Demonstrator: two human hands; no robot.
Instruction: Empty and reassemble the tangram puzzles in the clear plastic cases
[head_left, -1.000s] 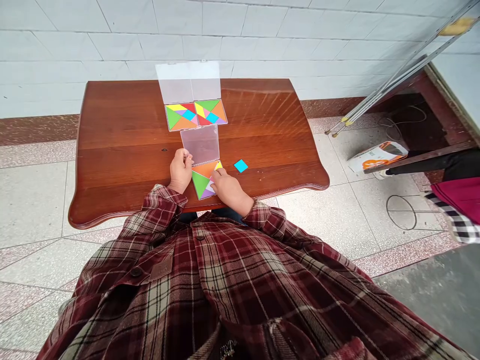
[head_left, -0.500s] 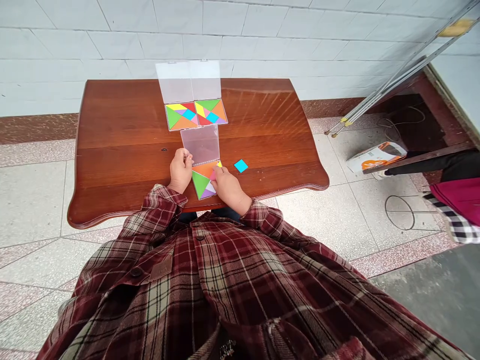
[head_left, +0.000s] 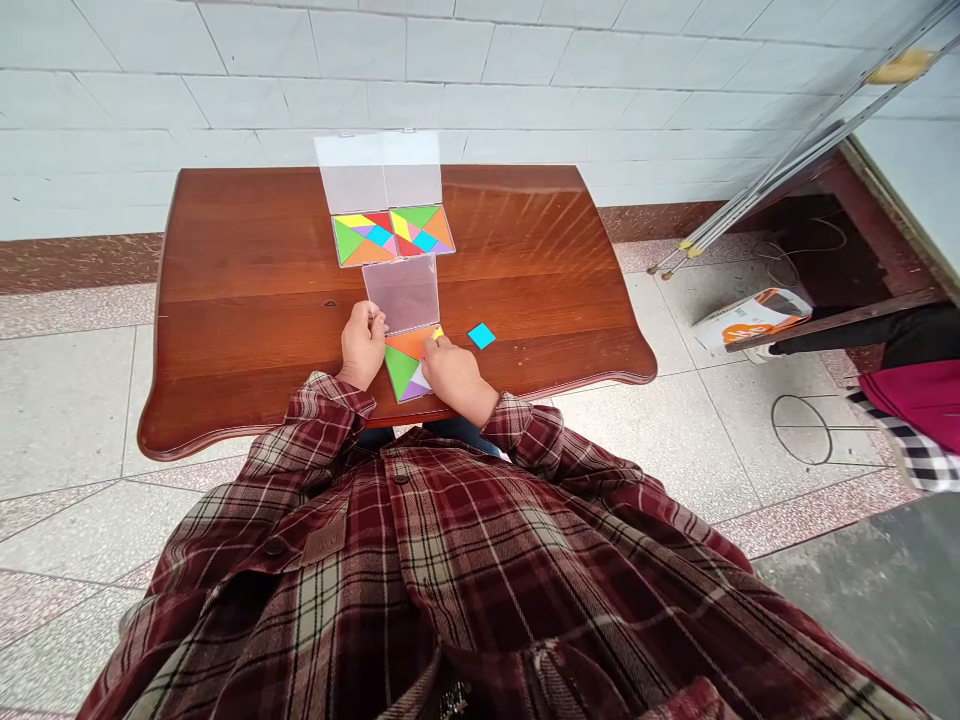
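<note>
Reddish-brown table [head_left: 247, 250] on tiled floor [head_left: 660, 440], left hand [head_left: 363, 346] pinching a clear lid [head_left: 401, 293], right hand [head_left: 453, 376] on tangram pieces [head_left: 403, 366]

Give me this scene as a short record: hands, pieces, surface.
Left: left hand, fingers at the edge of a clear plastic lid
Right: right hand, on coloured tangram tiles
Loose piece: blue square tile, on the table, right of the right hand
Farther set: full tangram tray
Surface: polished wooden table

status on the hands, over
Left hand pinching clear case lid. Right hand on tangram pieces. Blue square tile loose nearby.
</note>
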